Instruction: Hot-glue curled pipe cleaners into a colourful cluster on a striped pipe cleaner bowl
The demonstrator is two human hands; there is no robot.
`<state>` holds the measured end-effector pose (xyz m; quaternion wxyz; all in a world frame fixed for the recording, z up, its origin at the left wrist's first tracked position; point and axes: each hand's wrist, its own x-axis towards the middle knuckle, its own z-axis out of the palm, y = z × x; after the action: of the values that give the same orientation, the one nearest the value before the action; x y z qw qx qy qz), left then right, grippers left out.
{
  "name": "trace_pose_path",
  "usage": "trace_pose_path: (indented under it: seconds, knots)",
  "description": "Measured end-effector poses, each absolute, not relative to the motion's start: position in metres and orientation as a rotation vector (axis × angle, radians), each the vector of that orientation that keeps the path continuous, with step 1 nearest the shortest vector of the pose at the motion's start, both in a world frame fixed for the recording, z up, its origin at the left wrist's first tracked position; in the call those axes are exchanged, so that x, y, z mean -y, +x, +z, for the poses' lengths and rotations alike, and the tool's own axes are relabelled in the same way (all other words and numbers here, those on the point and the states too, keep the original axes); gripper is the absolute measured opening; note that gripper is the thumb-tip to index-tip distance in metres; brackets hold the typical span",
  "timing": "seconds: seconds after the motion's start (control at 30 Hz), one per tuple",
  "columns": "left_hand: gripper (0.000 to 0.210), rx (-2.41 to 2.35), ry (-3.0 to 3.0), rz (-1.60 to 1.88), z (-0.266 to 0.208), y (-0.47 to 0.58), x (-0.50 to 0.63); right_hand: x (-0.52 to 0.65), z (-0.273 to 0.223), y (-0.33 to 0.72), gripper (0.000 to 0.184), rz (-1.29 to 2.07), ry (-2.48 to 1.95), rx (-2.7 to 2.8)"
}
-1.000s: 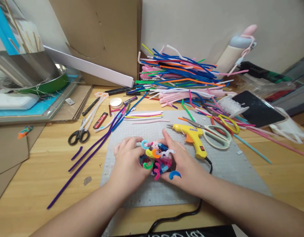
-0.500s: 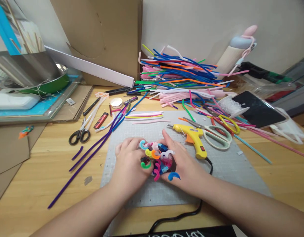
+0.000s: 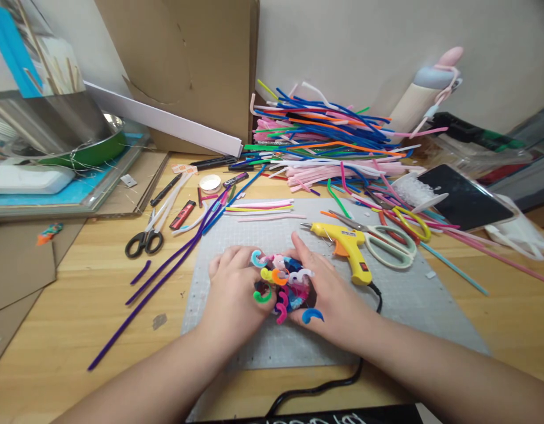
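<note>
Between my two hands is a colourful pipe-cleaner craft (image 3: pixel 294 288), with curled ends in blue, green, yellow, orange, pink and white standing up from it. My left hand (image 3: pixel 236 288) wraps its left side, fingers bent and partly hidden behind. From the right, my right hand (image 3: pixel 327 288) cups it, the thumb side facing up and most fingertips out of sight. A blue curl (image 3: pixel 313 315) sticks out over the right palm. Under both hands lies a grey cutting mat (image 3: pixel 249 347). Just beyond my right hand rests a yellow glue gun (image 3: pixel 349 244).
White-handled scissors (image 3: pixel 393 247) lie right of the glue gun. Black-handled scissors (image 3: pixel 144 242), a red lighter (image 3: pixel 182 215) and purple pipe cleaners (image 3: pixel 165 274) are on the left. A big pile of pipe cleaners (image 3: pixel 325 135) stands at the back. A black cord (image 3: pixel 316 391) runs along the front.
The whole view has shifted very slightly. Both hands keep the same hold on the pipe-cleaner craft.
</note>
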<state>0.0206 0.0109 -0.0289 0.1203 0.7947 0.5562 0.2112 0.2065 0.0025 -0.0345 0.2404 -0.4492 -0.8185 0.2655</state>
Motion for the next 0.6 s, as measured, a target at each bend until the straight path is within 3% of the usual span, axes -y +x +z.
trace_pose_path:
  seconds: [0.6]
  knots:
    - [0.018,-1.627,2.317,0.608,-0.0285,0.0216,-0.0103,-0.0037,-0.0363,0.2058,0.110,0.739,-1.222,2.244]
